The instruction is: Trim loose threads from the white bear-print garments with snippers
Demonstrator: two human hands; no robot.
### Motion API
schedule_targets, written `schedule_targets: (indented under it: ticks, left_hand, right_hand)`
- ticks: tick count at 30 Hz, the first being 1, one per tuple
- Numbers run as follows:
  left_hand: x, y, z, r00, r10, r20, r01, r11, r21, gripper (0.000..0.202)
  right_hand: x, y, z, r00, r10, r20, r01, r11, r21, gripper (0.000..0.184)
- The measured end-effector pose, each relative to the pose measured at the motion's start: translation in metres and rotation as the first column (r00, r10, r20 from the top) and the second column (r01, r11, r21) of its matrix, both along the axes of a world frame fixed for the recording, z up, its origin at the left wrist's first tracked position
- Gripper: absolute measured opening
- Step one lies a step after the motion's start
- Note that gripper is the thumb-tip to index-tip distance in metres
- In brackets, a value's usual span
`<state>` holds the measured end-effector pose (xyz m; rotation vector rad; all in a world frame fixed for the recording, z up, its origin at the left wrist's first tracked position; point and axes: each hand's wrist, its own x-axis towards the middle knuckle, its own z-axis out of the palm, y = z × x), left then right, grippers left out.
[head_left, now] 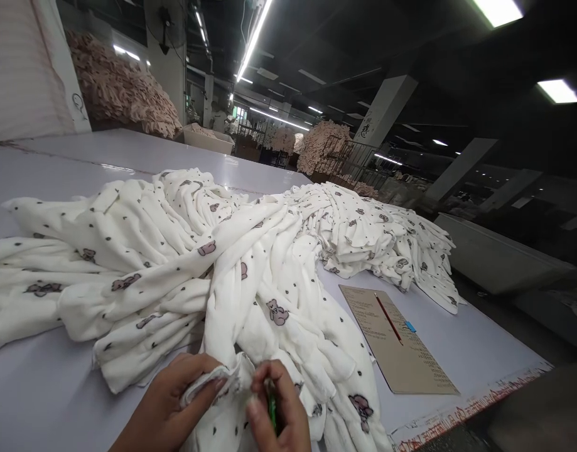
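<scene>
Soft white fabric (279,263) printed with small dark spots and brown bears lies in a long, rumpled heap in front of me. My left hand (179,395) pinches a folded edge of it between thumb and fingers, close to the table's near side. Just to the right, my right hand (281,411) is curled around a small green tool (271,402), mostly covered by the fingers, so its kind cannot be made out. The right fingertips are at the same fabric edge; whether they touch it is unclear.
On the pale table (335,370) to the right lies a brown card (373,333) with writing, a dark red pencil (388,319) and a blue clip (410,326). A large pale bin (500,251) stands beyond the right edge. Pink fabric piles (123,88) rise behind.
</scene>
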<state>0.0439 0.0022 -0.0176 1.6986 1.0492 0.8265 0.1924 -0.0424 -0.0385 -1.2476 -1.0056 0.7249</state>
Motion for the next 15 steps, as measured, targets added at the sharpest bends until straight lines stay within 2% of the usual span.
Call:
schedule_targets:
  ticks: [3,6,8,11,13,15]
  left_hand:
    - [0.003,0.0,0.001,1.0,-0.021,-0.017,0.02,1.0,-0.002,0.022]
    - [0.007,-0.002,-0.006,0.998,0.019,-0.058,-0.01,0.986,0.166,0.018]
    - [0.008,-0.004,-0.011,0.996,0.036,-0.082,-0.012,0.961,0.276,0.02]
    - [0.008,-0.005,-0.012,0.998,0.001,-0.063,0.017,0.961,0.275,0.018]
    - [0.006,-0.005,-0.009,1.0,-0.022,0.002,0.021,0.984,0.175,0.013]
    - [0.005,-0.003,-0.004,0.998,-0.004,0.056,0.002,0.999,0.041,0.015]
  right_hand:
    - [-0.008,-0.004,-0.007,0.98,-0.019,0.199,-0.005,0.993,0.12,0.029]
    - [-0.011,-0.001,-0.007,0.916,-0.069,0.396,-0.014,0.979,0.203,0.01]
    - [-0.008,0.003,-0.003,0.894,-0.059,0.444,-0.047,0.973,0.225,0.008]
    - [0.0,0.008,0.006,0.947,0.006,0.32,-0.047,0.992,0.118,0.017]
    - [0.004,0.009,0.01,0.98,0.03,0.197,-0.034,0.999,0.017,0.021]
    - [0.006,0.007,0.009,0.989,0.033,0.143,-0.031,0.999,-0.016,0.025]
